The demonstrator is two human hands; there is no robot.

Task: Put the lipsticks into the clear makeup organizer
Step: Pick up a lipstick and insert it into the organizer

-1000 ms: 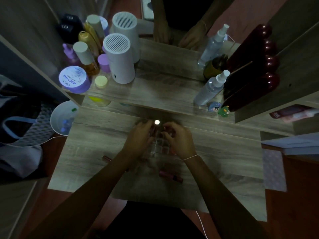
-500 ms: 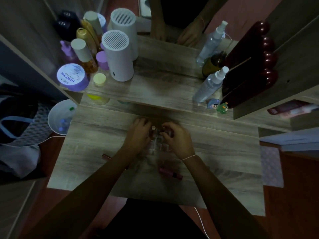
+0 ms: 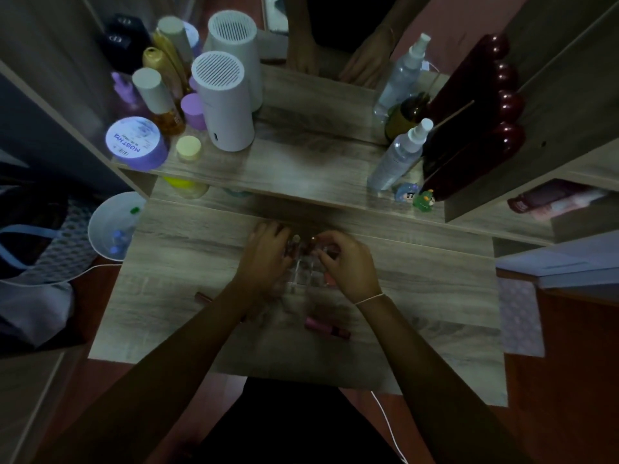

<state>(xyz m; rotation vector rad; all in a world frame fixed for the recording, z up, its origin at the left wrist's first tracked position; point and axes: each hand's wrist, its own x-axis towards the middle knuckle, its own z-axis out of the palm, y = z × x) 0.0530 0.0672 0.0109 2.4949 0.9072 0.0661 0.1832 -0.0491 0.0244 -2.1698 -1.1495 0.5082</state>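
The clear makeup organizer (image 3: 303, 274) stands on the wooden desk (image 3: 418, 283) at the centre, between my hands. My left hand (image 3: 264, 257) is curled around its left side. My right hand (image 3: 346, 264) is over its right side, with the fingertips pinched on a reddish lipstick (image 3: 313, 242) at the back row. A lipstick with a shiny top (image 3: 295, 239) stands upright in the back of the organizer, beside my left fingers. A pink lipstick (image 3: 326, 327) lies on the desk just in front of the organizer. Another lipstick (image 3: 203, 297) lies to the left, partly under my left forearm.
A raised shelf (image 3: 301, 169) behind the organizer carries a white cylinder device (image 3: 222, 102), bottles and jars on the left, and a spray bottle (image 3: 398, 155) and small figurines on the right. A mirror stands behind. A white bucket (image 3: 110, 226) sits left of the desk.
The shiny-topped lipstick has sunk lower between my hands into the organizer. Both hands have stayed at the organizer's back row and shifted only slightly.
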